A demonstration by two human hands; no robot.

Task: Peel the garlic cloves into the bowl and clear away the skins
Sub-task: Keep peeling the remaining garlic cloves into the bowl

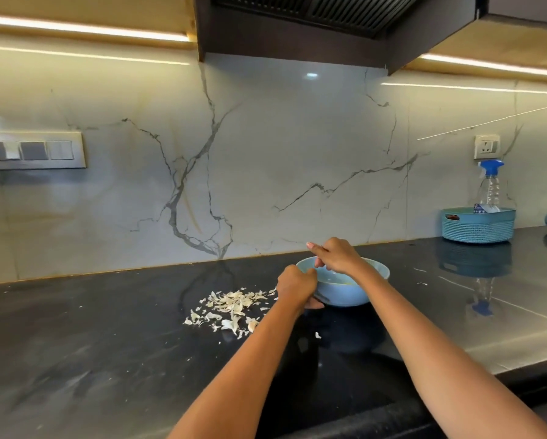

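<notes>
Fingers (324, 259) curled tight on both hands (316, 274) above the round pale-blue bowl (373, 270) for any peeled clove to drop in, contents too small to tell, with papery white skins (231, 307) piled left on dark stone counter (107, 327).

Warm light strips (85, 28) under the cabinets light the scene brightly and throw long pale streaks of glare across the marble backsplash (265, 160), with a small bright spot below the dark hood (297, 30). The glossy dark surface (107, 359) mirrors the wall's veining, the blue basket (478, 224) and the spray bottle (489, 185), and shines palest toward its right edge. The wide lens bows straight lines near the frame's edges, and the switch panel (33, 150) at the left is smeared and soft.
</notes>
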